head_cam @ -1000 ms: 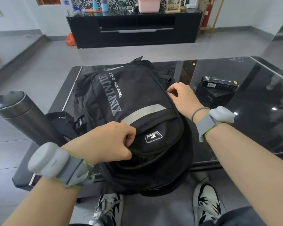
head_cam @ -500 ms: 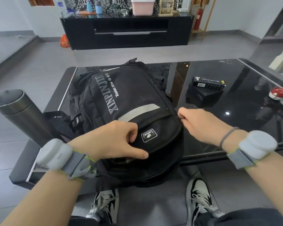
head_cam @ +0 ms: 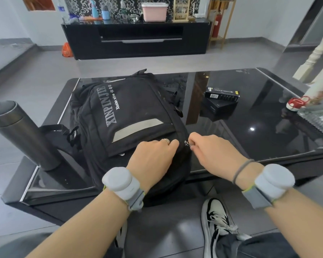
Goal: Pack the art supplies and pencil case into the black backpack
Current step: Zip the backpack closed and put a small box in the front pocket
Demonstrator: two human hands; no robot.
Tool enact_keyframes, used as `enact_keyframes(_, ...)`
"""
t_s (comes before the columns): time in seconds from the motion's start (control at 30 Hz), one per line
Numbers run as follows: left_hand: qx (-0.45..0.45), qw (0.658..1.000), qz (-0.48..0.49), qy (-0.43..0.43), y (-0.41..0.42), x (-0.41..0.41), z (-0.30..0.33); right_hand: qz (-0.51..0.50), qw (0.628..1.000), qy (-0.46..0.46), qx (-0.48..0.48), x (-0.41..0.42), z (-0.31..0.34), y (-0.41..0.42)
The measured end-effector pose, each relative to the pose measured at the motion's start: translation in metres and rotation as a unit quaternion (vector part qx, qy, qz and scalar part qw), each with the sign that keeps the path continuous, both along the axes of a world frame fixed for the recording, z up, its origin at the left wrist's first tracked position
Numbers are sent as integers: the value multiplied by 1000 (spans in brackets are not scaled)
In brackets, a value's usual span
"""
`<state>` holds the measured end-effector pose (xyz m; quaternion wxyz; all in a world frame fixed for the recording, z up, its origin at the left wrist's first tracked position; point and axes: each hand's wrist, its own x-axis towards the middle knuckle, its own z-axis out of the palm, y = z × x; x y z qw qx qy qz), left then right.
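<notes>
In the head view, a black backpack (head_cam: 131, 123) is seen lying flat on a glossy black table (head_cam: 250, 101), its near end hanging just over the table's front edge. The left hand (head_cam: 153, 159) is laid on the near end of the bag, fingers bent onto the fabric as if to steady it; whether cloth is actually gripped cannot be told. The right hand (head_cam: 211, 151) is closed in a pinch on a small metal zipper pull (head_cam: 187, 143) at the bag's right near corner. A steel flask (head_cam: 21, 135) stands by the bag's left side. A small black box (head_cam: 222, 94) lies well apart on the right, and a red-and-white object (head_cam: 296, 104) sits near the table's far right edge. No pencil case can be made out with certainty. The step in hand is judged to be the working of the zipper. Next, the pull should be drawn steadily along its track while the fabric is held taut.
</notes>
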<state>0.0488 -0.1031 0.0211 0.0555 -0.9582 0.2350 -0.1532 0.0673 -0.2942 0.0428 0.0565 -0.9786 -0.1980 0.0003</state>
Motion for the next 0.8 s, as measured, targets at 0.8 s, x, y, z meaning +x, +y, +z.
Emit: enact_keyframes(0.8,-77,990,106,48,-42,3,7,-119,880,195,415,8,-11,-1)
